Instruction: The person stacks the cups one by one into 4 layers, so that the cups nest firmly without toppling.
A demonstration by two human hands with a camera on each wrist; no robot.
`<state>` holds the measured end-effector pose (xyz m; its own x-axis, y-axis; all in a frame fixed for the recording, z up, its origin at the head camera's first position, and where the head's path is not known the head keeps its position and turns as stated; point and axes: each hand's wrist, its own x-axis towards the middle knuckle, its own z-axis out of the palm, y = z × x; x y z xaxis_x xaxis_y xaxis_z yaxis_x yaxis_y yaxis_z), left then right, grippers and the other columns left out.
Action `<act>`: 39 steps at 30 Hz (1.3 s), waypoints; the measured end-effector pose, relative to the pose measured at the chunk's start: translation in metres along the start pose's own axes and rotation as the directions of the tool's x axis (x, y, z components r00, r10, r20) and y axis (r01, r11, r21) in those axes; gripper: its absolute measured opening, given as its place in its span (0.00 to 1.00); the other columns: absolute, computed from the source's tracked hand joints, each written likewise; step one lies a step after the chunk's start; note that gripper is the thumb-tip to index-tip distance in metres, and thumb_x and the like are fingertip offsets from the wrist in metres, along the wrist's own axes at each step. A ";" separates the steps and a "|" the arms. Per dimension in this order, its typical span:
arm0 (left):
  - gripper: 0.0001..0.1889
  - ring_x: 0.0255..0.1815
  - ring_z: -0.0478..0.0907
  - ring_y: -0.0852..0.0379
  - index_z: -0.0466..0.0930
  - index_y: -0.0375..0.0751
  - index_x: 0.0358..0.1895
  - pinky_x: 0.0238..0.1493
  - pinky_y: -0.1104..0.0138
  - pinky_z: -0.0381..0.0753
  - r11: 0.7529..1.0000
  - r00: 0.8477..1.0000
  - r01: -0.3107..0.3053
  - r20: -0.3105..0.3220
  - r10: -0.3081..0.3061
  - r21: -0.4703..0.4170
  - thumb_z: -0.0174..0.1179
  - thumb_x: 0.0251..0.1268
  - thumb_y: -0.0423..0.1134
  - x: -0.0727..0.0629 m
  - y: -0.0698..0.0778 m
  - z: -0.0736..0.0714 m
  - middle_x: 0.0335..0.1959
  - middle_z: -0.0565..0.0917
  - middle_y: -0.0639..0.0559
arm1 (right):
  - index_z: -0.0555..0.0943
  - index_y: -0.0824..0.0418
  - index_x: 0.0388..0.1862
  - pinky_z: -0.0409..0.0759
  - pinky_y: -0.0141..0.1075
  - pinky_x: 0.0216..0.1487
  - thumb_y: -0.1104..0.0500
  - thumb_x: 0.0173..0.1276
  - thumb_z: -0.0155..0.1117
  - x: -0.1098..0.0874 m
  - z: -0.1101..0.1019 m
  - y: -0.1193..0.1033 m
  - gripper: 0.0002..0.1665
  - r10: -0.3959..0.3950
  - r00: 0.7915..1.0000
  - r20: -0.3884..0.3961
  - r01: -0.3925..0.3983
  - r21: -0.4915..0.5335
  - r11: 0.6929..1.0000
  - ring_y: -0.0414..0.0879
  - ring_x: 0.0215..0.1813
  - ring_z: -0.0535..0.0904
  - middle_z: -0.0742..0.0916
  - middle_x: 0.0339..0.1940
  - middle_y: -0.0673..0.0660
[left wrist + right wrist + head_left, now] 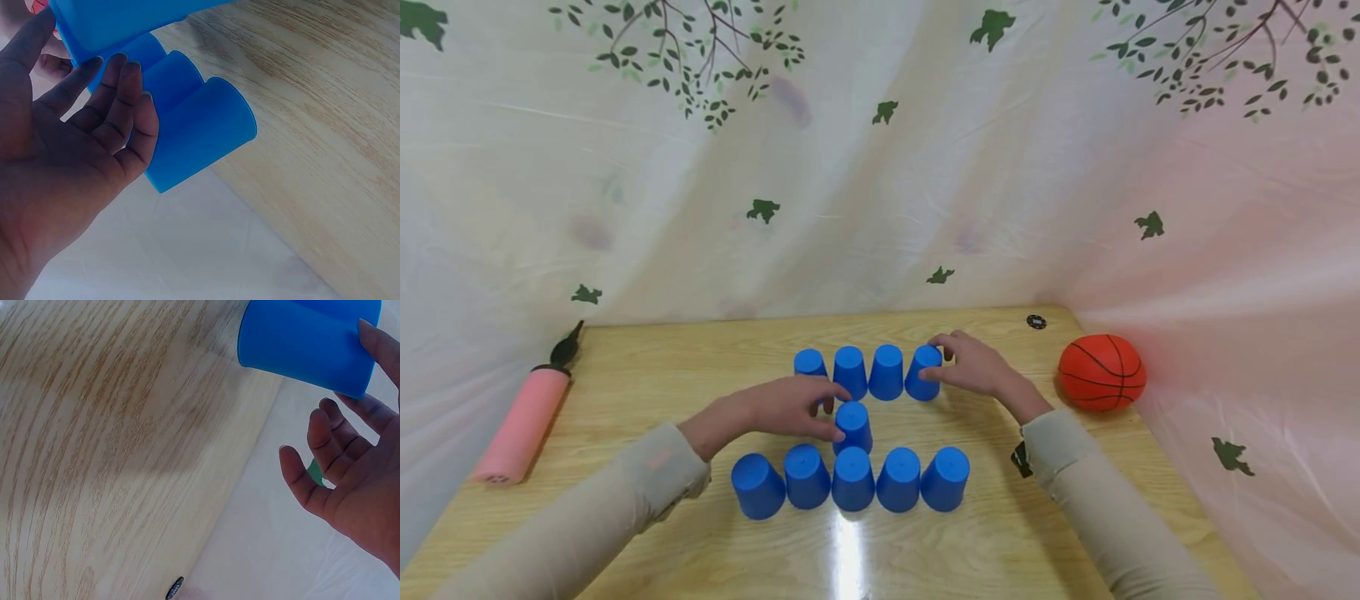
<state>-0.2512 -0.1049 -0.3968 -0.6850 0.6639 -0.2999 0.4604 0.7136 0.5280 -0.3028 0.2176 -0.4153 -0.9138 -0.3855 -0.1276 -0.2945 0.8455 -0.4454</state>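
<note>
Upside-down blue cups stand on the wooden table. My left hand (786, 406) pinches a single cup (853, 427) between the two rows, thumb on its near left side and index finger at its top. In the left wrist view, that cup (131, 22) fills the top edge, and the other fingers of the left hand (75, 150) curve loosely near the back cups (206, 131). At the right end of the back row (886, 372), my right hand (977, 367) holds a cup (922, 379) by thumb and index finger. The right wrist view shows this cup (306, 347) tilted in frame.
Several more blue cups form a front row (852, 483) nearer me. A pink hand pump (527, 421) with a black nozzle lies at the left. On the right sits an orange basketball (1101, 372); a black chip (1036, 322) lies near the back edge. A printed curtain (850, 167) hangs behind.
</note>
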 end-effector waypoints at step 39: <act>0.28 0.53 0.78 0.59 0.77 0.54 0.64 0.53 0.60 0.82 0.998 0.999 -0.005 -0.052 0.008 0.056 0.67 0.63 0.58 0.009 0.001 0.009 0.54 0.82 0.58 | 0.72 0.55 0.70 0.78 0.40 0.41 0.37 0.64 0.68 0.002 0.002 0.000 0.41 0.006 1.000 0.004 -0.006 0.031 0.999 0.51 0.49 0.78 0.81 0.53 0.61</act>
<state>-0.2517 -0.0959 -0.4063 -0.7099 0.6571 -0.2536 0.4947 0.7215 0.4846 -0.3040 0.2160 -0.4176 -0.9142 -0.3824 -0.1339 -0.2804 0.8357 -0.4721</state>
